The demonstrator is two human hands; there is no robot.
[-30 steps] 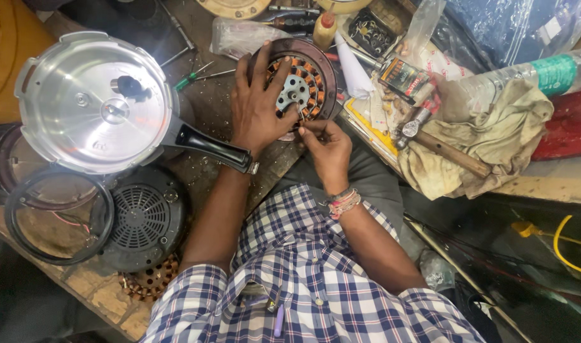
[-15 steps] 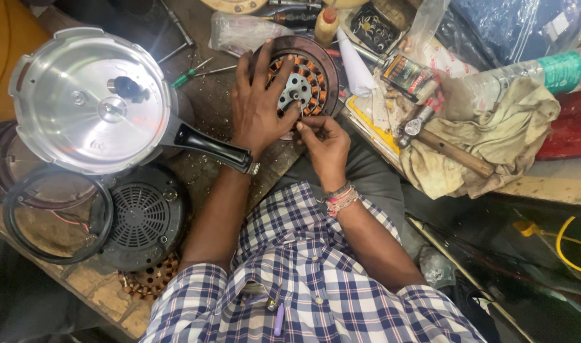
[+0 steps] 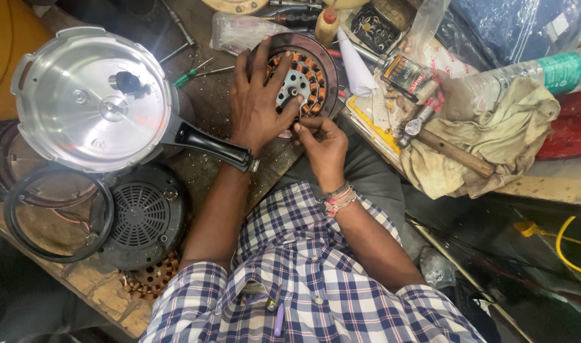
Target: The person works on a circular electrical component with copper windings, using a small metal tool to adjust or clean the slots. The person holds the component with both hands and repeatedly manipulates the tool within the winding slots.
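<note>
The left hand (image 3: 257, 105) lies spread flat, fingers open, on the round dark motor stator with copper windings (image 3: 313, 71), which rests on the worn tabletop (image 3: 205, 101) just right of the shiny steel pressure-cooker lid (image 3: 93, 98), while the right hand (image 3: 322, 145) pinches something too small to tell at the stator's near edge.

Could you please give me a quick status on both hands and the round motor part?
Left hand flat on motor stator. Right hand pinching at its near edge. Pressure cooker handle beside left wrist.
</note>
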